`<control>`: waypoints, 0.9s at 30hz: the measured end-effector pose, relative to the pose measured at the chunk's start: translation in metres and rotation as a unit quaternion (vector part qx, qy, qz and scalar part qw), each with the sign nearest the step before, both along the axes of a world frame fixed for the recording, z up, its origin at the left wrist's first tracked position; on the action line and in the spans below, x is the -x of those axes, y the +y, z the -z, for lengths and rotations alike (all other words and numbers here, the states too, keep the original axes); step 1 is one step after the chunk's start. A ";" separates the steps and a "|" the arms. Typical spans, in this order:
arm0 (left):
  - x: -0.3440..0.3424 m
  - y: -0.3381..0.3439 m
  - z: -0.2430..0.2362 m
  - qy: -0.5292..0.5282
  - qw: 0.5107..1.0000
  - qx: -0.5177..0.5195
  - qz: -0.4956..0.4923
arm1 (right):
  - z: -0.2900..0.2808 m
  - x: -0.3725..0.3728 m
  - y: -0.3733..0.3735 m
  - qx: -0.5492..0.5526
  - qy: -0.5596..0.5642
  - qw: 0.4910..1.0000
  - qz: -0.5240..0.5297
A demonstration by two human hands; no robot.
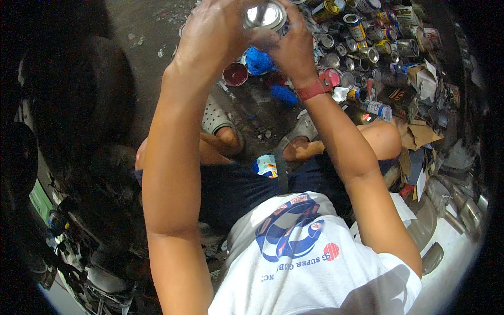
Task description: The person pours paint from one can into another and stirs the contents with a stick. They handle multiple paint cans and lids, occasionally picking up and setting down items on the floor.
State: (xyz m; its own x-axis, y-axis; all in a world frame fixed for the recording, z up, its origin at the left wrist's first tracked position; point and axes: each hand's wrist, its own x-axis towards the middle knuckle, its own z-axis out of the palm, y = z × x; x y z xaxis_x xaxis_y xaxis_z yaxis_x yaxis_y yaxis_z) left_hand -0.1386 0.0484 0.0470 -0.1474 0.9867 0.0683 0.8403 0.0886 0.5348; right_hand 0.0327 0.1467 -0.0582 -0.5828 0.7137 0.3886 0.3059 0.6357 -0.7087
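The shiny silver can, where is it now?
In the head view, the shiny silver can is at the top edge, near the middle, between the person's left hand and right hand, just above a blue crumpled thing.

Left hand (223, 26) motion-blurred and cropped by the top edge, its fingertips out of sight and its grip unreadable, while the right hand (294, 50) is soft too, and the silver can (265, 17) between them shows its bright lid but hides most of its side wall. Blue bundle (259, 62) below the hands partly covered by them, material uncertain; a rim (181, 30) behind the left wrist shows only as a sliver. Small cans (362, 52) at upper right overlap, many labels too small to make out; the far left sinks into darkness, shapes indistinct.
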 end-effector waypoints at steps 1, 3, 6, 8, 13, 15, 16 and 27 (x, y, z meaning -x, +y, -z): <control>-0.003 0.002 0.007 0.028 0.998 -0.033 -0.034 | -0.009 0.003 0.008 0.018 -0.020 0.999 0.030; -0.012 0.003 0.023 0.087 0.986 -0.100 -0.102 | -0.003 0.003 0.033 -0.023 0.016 0.998 0.049; -0.015 0.003 -0.013 0.015 0.987 -0.054 -0.148 | 0.006 0.005 0.074 -0.043 0.071 0.992 0.099; -0.013 0.003 -0.030 0.006 0.986 -0.023 -0.166 | 0.022 0.000 0.106 -0.020 -0.014 0.998 0.060; 0.024 0.002 0.017 0.113 0.979 -0.086 -0.143 | 0.104 0.010 0.151 -0.055 -0.197 0.976 0.074; 0.022 -0.003 0.018 0.120 0.982 -0.062 -0.134 | 0.159 0.013 0.169 -0.043 -0.250 0.967 0.031; 0.023 -0.009 0.025 0.128 0.981 -0.054 -0.135 | 0.171 0.021 0.171 -0.036 -0.275 0.961 0.003; 0.019 -0.032 0.032 0.127 0.974 0.139 -0.125 | 0.278 0.038 0.150 -0.016 -0.449 0.891 0.069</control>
State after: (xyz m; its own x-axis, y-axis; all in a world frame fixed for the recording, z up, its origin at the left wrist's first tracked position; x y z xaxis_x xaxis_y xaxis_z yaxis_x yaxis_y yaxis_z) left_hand -0.1576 0.0166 0.0147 -0.3985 0.9079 -0.1303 0.8759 0.4188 0.2397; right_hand -0.0052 0.2971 -0.3361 -0.5767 0.7994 -0.1683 0.8170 0.5639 -0.1209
